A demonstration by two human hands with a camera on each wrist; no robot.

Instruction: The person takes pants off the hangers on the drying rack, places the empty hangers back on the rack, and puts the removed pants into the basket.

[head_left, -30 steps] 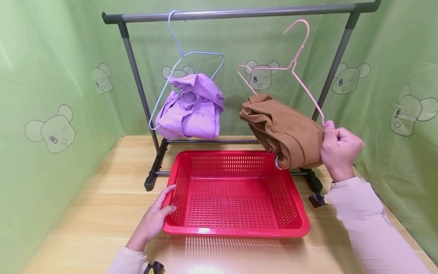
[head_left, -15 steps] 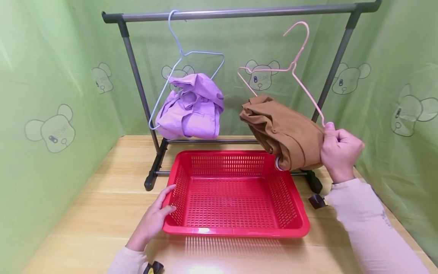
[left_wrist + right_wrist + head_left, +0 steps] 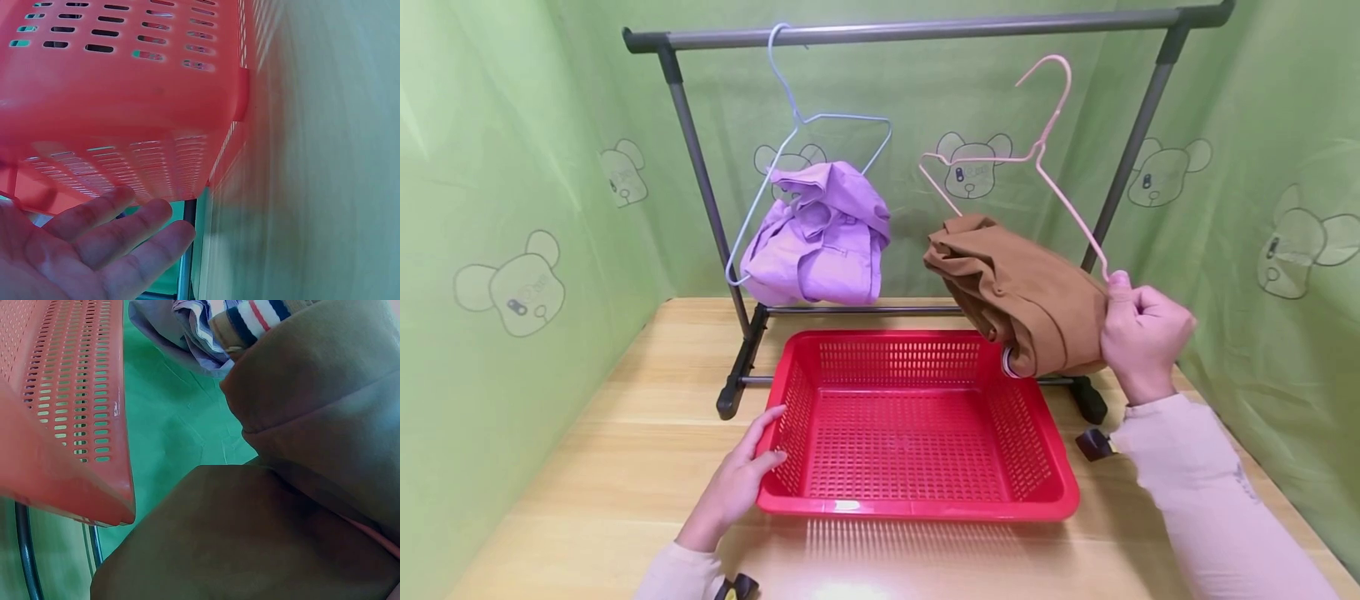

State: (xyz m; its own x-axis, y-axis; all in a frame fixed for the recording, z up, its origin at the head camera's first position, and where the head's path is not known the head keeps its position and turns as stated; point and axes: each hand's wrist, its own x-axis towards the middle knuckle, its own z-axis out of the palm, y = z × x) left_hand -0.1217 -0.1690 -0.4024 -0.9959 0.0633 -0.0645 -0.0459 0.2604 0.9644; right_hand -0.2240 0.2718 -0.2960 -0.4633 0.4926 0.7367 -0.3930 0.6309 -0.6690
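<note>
My right hand (image 3: 1146, 342) grips the lower right corner of a pink clothes hanger (image 3: 1051, 117), together with the edge of the brown trousers (image 3: 1022, 292) folded over it. The hanger tilts, and its hook is free below the rail. In the right wrist view the brown cloth (image 3: 262, 531) fills much of the picture, with a striped band (image 3: 259, 322) at its edge. My left hand (image 3: 737, 475) rests at the left rim of a red plastic basket (image 3: 917, 507), thumb and forefinger over the rim. In the left wrist view its other fingers (image 3: 147, 256) lie straight beneath the basket's outer wall.
A blue hanger (image 3: 846, 116) bearing folded purple trousers (image 3: 820, 250) hangs on the left of the dark metal rack (image 3: 925, 30). The basket holds nothing and stands on a wooden table (image 3: 580, 500), overlapping the rack's base. Green curtains (image 3: 497, 183) enclose three sides.
The right hand has lowered slightly, bringing the pink hanger and brown trousers down and a little left. The left hand and basket have stayed still.
</note>
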